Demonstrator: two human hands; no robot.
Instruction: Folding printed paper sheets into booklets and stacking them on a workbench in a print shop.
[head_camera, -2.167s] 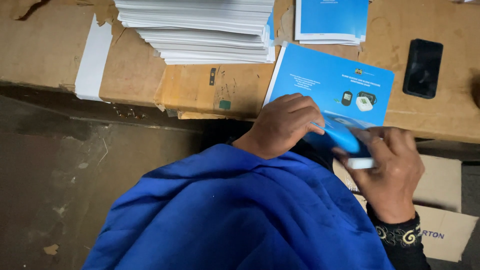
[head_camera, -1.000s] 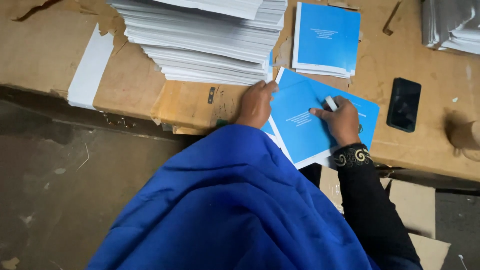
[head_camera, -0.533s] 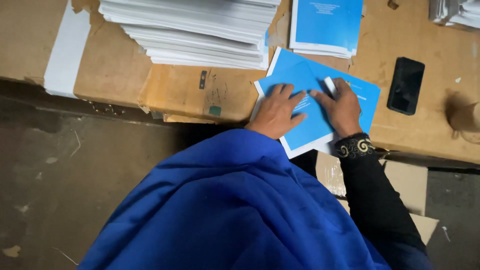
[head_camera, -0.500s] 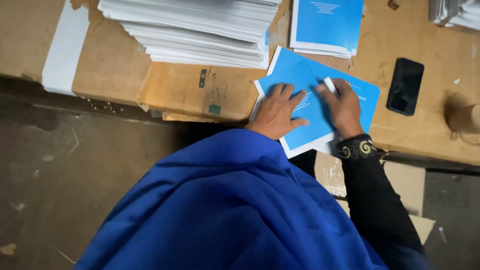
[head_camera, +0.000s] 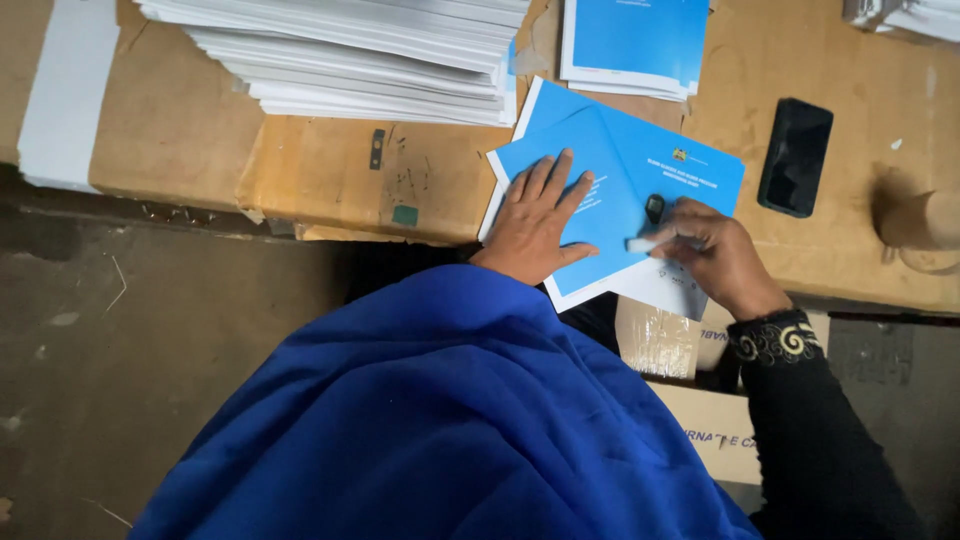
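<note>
A blue folded leaflet (head_camera: 620, 180) lies on the cardboard-covered table (head_camera: 320, 175) in front of me. My left hand (head_camera: 537, 220) rests flat on its left half, fingers spread. My right hand (head_camera: 712, 255) grips a small white creasing tool (head_camera: 642, 244) and presses it on the leaflet's lower right part near the table edge. Blue cloth (head_camera: 440, 410) covers my lap below the hands.
A tall pile of white sheets (head_camera: 370, 50) lies at the back left. A stack of blue leaflets (head_camera: 632, 45) sits behind the hands. A black phone (head_camera: 795, 155) lies to the right, a cardboard tube (head_camera: 925, 220) beyond it. Cardboard boxes (head_camera: 700, 420) stand under the table.
My right hand with the white tool has slid from the leaflet's upper middle down toward its lower right edge. My left hand stays flat on the leaflet.
</note>
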